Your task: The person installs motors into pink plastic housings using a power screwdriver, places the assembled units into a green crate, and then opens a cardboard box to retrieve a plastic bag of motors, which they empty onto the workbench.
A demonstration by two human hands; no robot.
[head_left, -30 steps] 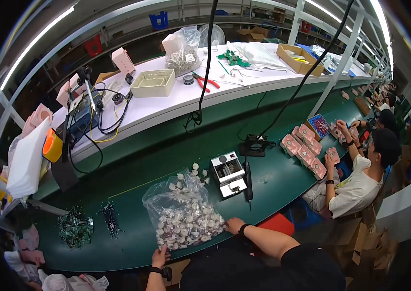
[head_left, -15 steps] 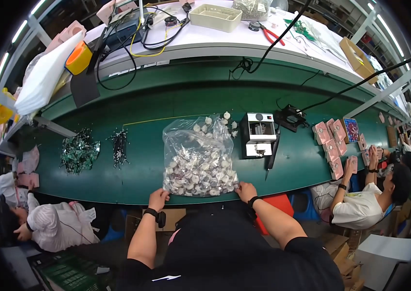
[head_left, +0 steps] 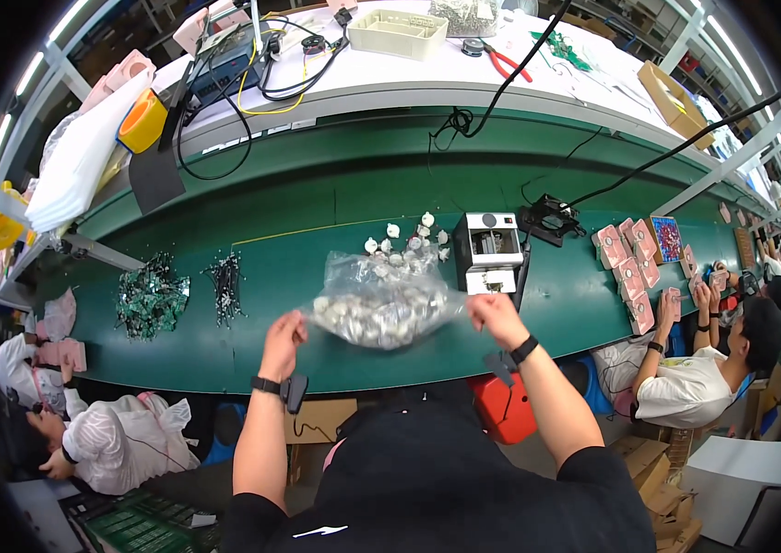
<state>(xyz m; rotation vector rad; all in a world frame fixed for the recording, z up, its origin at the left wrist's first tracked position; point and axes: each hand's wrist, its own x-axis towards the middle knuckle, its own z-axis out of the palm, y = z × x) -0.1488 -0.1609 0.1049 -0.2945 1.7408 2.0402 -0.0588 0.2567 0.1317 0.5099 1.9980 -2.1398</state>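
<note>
A clear plastic bag (head_left: 381,309) full of small round whitish parts is stretched between my hands over the green bench. My left hand (head_left: 285,334) pinches one corner of it, and my right hand (head_left: 496,318) grips the opposite corner. The bag's lower part is blurred by motion. Several loose white round parts (head_left: 393,230) lie at the bag's far end, some partly behind its plastic. Just right of the bag stands a white and black bench device (head_left: 488,241), with a dark pen-shaped tool (head_left: 524,275) beside it.
To the left lie a heap of green circuit boards (head_left: 153,297) and a small pile of dark leads (head_left: 225,288). Pink housings (head_left: 628,267) stand at the right near a co-worker (head_left: 686,378). A black fan-like unit (head_left: 552,221) sits behind the device. Another person (head_left: 123,438) sits at left.
Both hands have lifted the bag's near corners and moved away from the bench edge. The bag's filled part has gathered inward, and more loose parts show at its far end.
</note>
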